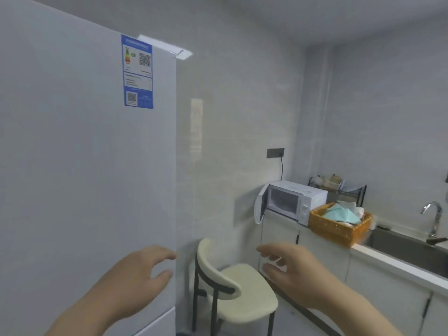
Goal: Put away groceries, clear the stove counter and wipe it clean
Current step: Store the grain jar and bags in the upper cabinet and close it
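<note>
step, likely: open refrigerator door [97, 166] | left hand [135, 280]: fingers loose, empty, at door's right edge | right hand [298, 272]: spread, empty | tip: hook edge, pull steadily

Single head-worn wide-angle view, taken from above counter height and facing forward and slightly down into a kitchen corner. The refrigerator door [84, 166] stands very close on the left and fills nearly half the frame, its energy label [138, 71] high up, while the left hand [135, 275] and right hand [298, 272] enter from the bottom edge, nearest the lens. Farther off to the right, the chair [242, 287], open microwave [291, 200], wicker basket [339, 229] and sink [412, 248] recede along the counter.
</note>
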`<state>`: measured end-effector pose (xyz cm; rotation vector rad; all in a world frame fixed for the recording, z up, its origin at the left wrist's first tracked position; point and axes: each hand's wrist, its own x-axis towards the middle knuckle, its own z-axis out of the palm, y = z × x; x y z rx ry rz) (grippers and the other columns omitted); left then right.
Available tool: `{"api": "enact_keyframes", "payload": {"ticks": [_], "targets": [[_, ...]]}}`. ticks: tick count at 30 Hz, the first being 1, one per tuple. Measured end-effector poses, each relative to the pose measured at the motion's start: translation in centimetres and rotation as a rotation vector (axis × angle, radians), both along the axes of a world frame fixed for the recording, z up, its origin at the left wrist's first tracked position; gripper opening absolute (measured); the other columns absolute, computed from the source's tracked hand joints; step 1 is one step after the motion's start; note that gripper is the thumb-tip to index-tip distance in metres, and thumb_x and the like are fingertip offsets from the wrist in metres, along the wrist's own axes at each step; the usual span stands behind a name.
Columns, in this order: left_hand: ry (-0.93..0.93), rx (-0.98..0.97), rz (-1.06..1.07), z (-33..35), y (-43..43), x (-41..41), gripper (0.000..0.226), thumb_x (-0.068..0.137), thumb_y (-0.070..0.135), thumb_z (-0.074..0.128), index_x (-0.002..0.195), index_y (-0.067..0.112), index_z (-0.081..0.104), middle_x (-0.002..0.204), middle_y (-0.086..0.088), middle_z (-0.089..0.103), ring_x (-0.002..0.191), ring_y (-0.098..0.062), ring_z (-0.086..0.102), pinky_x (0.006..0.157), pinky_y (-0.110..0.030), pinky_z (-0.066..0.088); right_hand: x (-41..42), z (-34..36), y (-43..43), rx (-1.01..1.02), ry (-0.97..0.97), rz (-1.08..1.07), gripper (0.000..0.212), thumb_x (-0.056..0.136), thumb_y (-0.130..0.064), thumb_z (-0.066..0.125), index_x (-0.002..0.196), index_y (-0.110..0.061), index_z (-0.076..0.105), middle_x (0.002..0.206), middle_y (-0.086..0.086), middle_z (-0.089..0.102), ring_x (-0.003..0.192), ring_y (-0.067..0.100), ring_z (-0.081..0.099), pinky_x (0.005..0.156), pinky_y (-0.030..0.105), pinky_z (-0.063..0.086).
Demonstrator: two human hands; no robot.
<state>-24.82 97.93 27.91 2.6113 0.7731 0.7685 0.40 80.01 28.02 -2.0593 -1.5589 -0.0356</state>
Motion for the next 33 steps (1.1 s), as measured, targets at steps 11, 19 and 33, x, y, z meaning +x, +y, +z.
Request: {"api": "enact_keyframes", "payload": {"ticks": [11,19,33], "targets": [[0.088,-0.195,-0.363,-6.1,-14.1,18.9,0.024,0.086,0.028,0.062,0.098,0.048,0.056,0.110,0.029,0.057,0.096,0.011,0.056,0.086,-0.010,0.043,10.4,-7.6,-26.3,-0.020,0.224,-0.517,0.037,0.094,-0.036,0.055,0.130,-0.042,0.047,0.113,-0.031,0.046,0.103,-0.010,0.048,0.088,0.008,0.040],[0.153,-0.217,-0.689,-7.3,-23.9,31.7,0.028,0.085,0.022,0.065,0.097,0.045,0.055,0.106,0.023,0.061,0.097,0.006,0.057,0.076,-0.002,0.038,11.1,-8.1,-39.6,0.034,0.302,-0.886,0.040,0.095,-0.036,0.055,0.134,-0.038,0.048,0.119,-0.027,0.048,0.109,-0.005,0.048,0.096,0.015,0.039],[0.296,-0.263,-1.218,-8.3,-34.1,49.2,0.023,0.089,0.035,0.059,0.101,0.052,0.050,0.112,0.021,0.057,0.107,-0.002,0.055,0.089,-0.019,0.042,10.9,-8.9,-46.1,0.168,0.351,-1.425,0.035,0.094,-0.032,0.056,0.129,-0.037,0.054,0.120,-0.027,0.053,0.110,-0.006,0.050,0.086,0.008,0.038]]}}
